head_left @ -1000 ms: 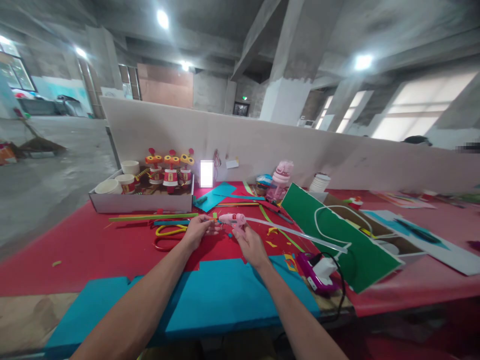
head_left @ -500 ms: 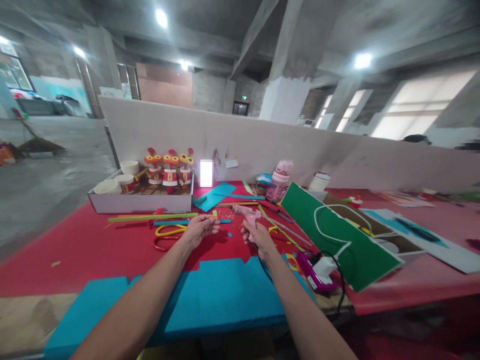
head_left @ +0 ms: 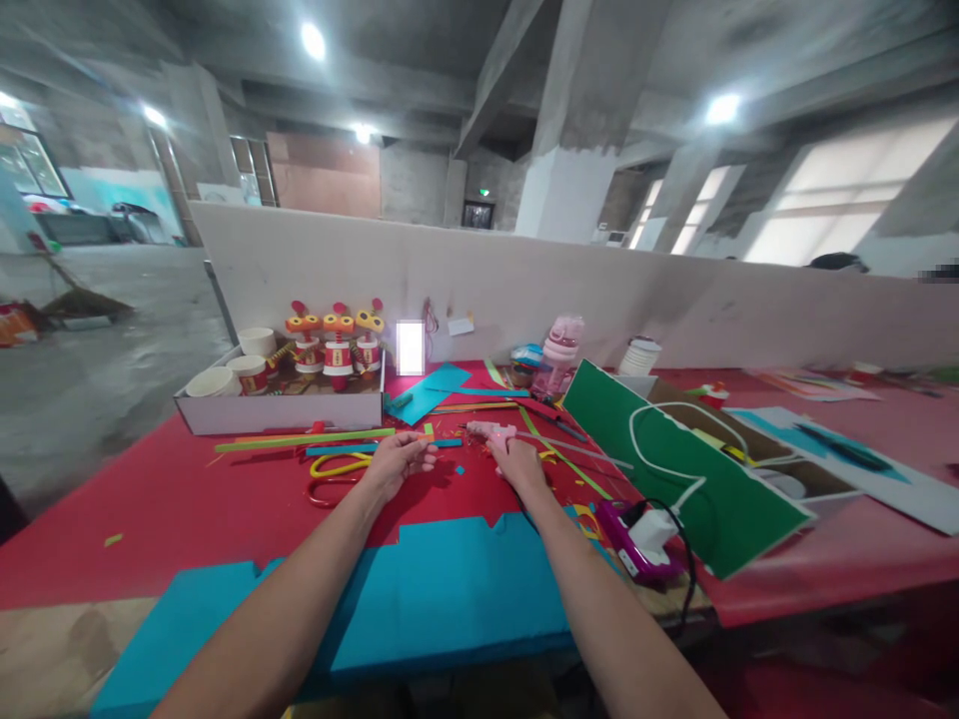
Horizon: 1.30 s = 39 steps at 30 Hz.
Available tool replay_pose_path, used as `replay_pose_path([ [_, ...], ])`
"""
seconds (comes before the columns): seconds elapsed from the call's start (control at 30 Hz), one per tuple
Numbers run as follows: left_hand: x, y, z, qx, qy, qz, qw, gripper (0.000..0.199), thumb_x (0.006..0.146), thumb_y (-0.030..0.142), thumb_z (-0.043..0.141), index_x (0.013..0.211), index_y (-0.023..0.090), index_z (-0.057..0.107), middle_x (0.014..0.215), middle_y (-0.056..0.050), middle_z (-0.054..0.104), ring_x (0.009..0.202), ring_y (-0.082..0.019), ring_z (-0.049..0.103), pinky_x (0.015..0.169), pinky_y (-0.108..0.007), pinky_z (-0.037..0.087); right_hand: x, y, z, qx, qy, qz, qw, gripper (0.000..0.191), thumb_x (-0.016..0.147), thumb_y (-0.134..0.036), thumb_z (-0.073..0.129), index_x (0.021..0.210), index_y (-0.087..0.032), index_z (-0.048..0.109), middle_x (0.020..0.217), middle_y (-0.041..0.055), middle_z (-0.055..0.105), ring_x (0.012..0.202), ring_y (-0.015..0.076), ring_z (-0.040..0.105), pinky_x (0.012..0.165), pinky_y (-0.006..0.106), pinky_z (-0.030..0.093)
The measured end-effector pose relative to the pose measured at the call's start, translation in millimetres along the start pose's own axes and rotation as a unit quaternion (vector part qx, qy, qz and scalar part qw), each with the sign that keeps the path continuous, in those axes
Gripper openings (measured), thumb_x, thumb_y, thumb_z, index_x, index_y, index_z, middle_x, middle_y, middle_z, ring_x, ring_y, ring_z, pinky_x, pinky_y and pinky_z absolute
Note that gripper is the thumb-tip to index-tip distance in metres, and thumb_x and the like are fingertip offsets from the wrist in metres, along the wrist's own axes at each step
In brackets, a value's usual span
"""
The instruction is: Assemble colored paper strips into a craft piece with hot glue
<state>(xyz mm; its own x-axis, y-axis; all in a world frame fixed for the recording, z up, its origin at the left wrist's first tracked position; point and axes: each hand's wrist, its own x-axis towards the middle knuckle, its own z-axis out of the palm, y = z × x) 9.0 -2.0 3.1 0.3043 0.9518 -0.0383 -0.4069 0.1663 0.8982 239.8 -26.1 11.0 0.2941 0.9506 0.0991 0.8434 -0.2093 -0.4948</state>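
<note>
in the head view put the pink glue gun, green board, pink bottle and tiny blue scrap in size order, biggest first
1. Green board
2. Pink bottle
3. Pink glue gun, going by the part that the right hand leaves visible
4. Blue scrap

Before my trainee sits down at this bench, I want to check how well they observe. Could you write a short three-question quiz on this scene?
1. Multiple choice: what is the right hand touching?
a) a paper cup
b) a pink glue gun
c) a green board

2. True or false: the purple power strip lies to the right of the right hand.

3. Count: how many goggle-eyed figures stand in the box on the left?

Key: 1. b; 2. true; 3. three.
</note>
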Motion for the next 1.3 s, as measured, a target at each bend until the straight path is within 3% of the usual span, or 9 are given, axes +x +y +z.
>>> replay_pose_path([
  [0.17, 0, -1, 0.2, 0.011, 0.008, -0.004, 1.0, 0.017, 0.071, 0.017, 0.07, 0.082, 0.01, 0.06, 0.072, -0.009, 0.069, 0.053, -0.013, 0.063, 0.049, -0.023, 0.053, -8, -14, -16, -0.076, 0.039, 0.029, 0.996, 0.045, 0.075, -0.058, 0.053, 0.087, -0.016, 0.065, 0.08, 0.0129, 0.069, 0.08, 0.0243, 0.065, 0.066, 0.029, 0.043],
  [0.23, 0, -1, 0.8, 0.013, 0.011, -0.001, 1.0, 0.017, 0.07, 0.018, 0.071, 0.081, 0.01, 0.06, 0.071, -0.008, 0.069, 0.053, -0.013, 0.063, 0.049, -0.023, 0.053, -13, -28, -15, -0.026, 0.101, 0.009, 0.994, 0.044, 0.077, -0.056, 0.051, 0.088, -0.015, 0.063, 0.086, 0.0139, 0.067, 0.085, 0.0249, 0.064, 0.07, 0.031, 0.044],
  [0.3, -1, 0, 2.2, 0.015, 0.013, 0.002, 1.0, 0.018, 0.069, 0.019, 0.072, 0.08, 0.01, 0.06, 0.07, -0.008, 0.069, 0.051, -0.012, 0.062, 0.049, -0.023, 0.053, -18, -47, -4, 0.11, 0.123, -0.08, 0.983, 0.031, 0.08, -0.048, 0.051, 0.085, -0.019, 0.061, 0.089, 0.0096, 0.066, 0.085, 0.0213, 0.063, 0.074, 0.031, 0.045],
  [0.37, -3, 1, 3.9, 0.019, 0.01, 0.002, 1.0, 0.019, 0.068, 0.02, 0.073, 0.078, 0.01, 0.061, 0.068, -0.007, 0.068, 0.05, -0.011, 0.061, 0.049, -0.023, 0.053, -21, -65, 14, 0.296, 0.037, -0.146, 0.943, 0.023, 0.077, -0.04, 0.055, 0.086, -0.02, 0.06, 0.082, 0.0053, 0.066, 0.077, 0.0179, 0.063, 0.071, 0.029, 0.047],
  [0.47, -4, 4, 5.6, 0.028, 0.009, 0.004, 1.0, 0.02, 0.065, 0.022, 0.074, 0.075, 0.01, 0.061, 0.061, -0.004, 0.065, 0.049, -0.011, 0.06, 0.048, -0.021, 0.052, -24, -80, 39, 0.517, -0.076, -0.143, 0.841, 0.027, 0.072, -0.034, 0.06, 0.096, -0.02, 0.057, 0.081, 0.0026, 0.064, 0.07, 0.0161, 0.063, 0.067, 0.03, 0.05],
  [0.53, -4, 5, 6.0, 0.034, 0.019, 0.006, 0.999, 0.022, 0.063, 0.024, 0.075, 0.073, 0.01, 0.061, 0.057, -0.003, 0.062, 0.049, -0.011, 0.059, 0.047, -0.021, 0.051, -26, -81, 47, 0.58, -0.099, -0.138, 0.797, 0.028, 0.069, -0.03, 0.063, 0.094, -0.019, 0.059, 0.08, 0.0019, 0.064, 0.071, 0.0154, 0.062, 0.069, 0.03, 0.05],
  [0.6, -4, 4, 6.4, 0.041, 0.03, 0.007, 0.999, 0.024, 0.061, 0.025, 0.076, 0.071, 0.011, 0.061, 0.053, -0.001, 0.06, 0.046, -0.01, 0.057, 0.046, -0.02, 0.049, -26, -76, 48, 0.601, -0.105, -0.142, 0.78, 0.027, 0.067, -0.028, 0.065, 0.092, -0.018, 0.061, 0.081, 0.0014, 0.063, 0.074, 0.0147, 0.06, 0.071, 0.03, 0.05],
  [0.9, -9, 3, 13.3, 0.046, 0.028, 0.02, 0.998, 0.03, 0.053, 0.029, 0.08, 0.065, 0.011, 0.061, 0.05, 0.001, 0.057, 0.045, -0.008, 0.052, 0.047, -0.021, 0.048, -19, -65, 49, 0.605, -0.138, -0.143, 0.771, 0.028, 0.064, -0.026, 0.068, 0.09, -0.019, 0.062, 0.084, 0.0016, 0.065, 0.075, 0.015, 0.062, 0.074, 0.032, 0.051],
  [1.3, -8, -1, 11.5, 0.06, 0.032, 0.022, 0.997, 0.027, 0.056, 0.027, 0.078, 0.067, 0.012, 0.059, 0.052, 0.0, 0.06, 0.044, -0.007, 0.051, 0.045, -0.019, 0.044, -13, -60, 56, 0.605, -0.149, -0.147, 0.768, 0.03, 0.064, -0.032, 0.07, 0.09, -0.019, 0.061, 0.081, 0.0014, 0.065, 0.068, 0.0156, 0.063, 0.069, 0.033, 0.054],
])
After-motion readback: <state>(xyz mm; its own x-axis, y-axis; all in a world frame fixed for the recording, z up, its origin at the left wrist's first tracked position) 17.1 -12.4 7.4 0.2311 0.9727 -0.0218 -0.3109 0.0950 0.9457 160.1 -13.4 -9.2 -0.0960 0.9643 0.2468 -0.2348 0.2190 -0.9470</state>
